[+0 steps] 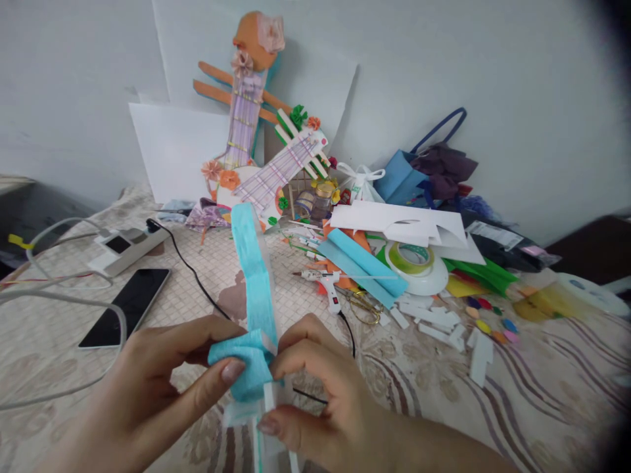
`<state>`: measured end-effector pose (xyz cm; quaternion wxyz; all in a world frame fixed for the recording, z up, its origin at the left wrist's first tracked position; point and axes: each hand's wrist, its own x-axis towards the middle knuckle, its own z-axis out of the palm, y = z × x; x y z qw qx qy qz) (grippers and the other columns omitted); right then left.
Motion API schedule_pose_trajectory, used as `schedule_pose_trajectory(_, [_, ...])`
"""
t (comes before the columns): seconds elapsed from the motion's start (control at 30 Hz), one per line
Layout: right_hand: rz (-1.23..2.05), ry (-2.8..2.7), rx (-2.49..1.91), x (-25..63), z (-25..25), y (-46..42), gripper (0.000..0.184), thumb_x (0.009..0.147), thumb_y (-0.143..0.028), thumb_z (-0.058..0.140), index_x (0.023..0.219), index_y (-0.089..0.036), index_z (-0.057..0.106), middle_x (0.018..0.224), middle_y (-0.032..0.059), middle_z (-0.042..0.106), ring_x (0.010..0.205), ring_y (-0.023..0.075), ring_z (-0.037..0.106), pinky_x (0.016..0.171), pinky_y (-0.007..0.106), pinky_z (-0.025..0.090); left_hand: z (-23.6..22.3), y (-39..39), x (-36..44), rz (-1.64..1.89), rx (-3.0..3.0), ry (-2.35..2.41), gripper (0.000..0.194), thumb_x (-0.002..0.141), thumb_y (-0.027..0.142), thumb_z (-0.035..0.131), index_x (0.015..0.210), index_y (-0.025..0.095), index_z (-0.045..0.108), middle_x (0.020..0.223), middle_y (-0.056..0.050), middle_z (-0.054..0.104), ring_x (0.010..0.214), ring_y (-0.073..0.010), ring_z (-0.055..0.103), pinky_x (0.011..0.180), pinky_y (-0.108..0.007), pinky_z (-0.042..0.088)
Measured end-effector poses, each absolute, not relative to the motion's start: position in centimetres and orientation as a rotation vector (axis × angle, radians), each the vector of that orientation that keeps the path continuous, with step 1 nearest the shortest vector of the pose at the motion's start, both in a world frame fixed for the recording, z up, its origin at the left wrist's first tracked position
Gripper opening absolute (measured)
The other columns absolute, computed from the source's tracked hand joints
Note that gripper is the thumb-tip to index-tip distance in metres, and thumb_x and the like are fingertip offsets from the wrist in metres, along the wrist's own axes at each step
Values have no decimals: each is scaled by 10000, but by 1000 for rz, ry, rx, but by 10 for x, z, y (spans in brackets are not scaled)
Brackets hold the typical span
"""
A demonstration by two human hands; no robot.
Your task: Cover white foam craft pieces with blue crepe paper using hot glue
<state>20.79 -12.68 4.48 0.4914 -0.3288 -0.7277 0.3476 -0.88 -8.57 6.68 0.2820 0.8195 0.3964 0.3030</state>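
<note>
1. With the left hand [162,387], pinching the folded near end of the blue strip [256,282] between thumb and fingers.
2. With the right hand [340,394], pinching the white piece [271,398] just beside that fold, fingertips close to the strip's right edge.
3. From between both hands, long axis running away toward the wall [419,79], far end leaning slightly left.
4. Farther out, right of the strip: glue gun [323,278]; left: phone [125,309].

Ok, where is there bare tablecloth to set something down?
Widest: front right, between your right hand and the white offcuts. A narrower patch lies between the phone and black cord. It's crowded around the glue gun, blue paper and tape roll.
</note>
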Motion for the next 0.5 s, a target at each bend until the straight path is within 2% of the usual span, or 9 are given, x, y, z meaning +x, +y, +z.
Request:
schedule_pose_trajectory(0.17, [808,-1777,-826,209,39,-126,230,866,-398,706,905,-185,628,912,45,589,886,162,600,758,285,502,68,-83,-8,836,2241,1043,221,857,338,620,1059,342,710,754,82,754,606,-82,700,565,-85,509])
schedule_pose_trajectory(0.5, [812,-1788,-864,215,19,-130,252,876,-444,684,868,-195,650,893,46,595,893,177,593,778,314,507,63,-83,-10,851,2255,1112,248,827,362,637,1057,347,729,720,59,760,555,-116,691,518,-126,522])
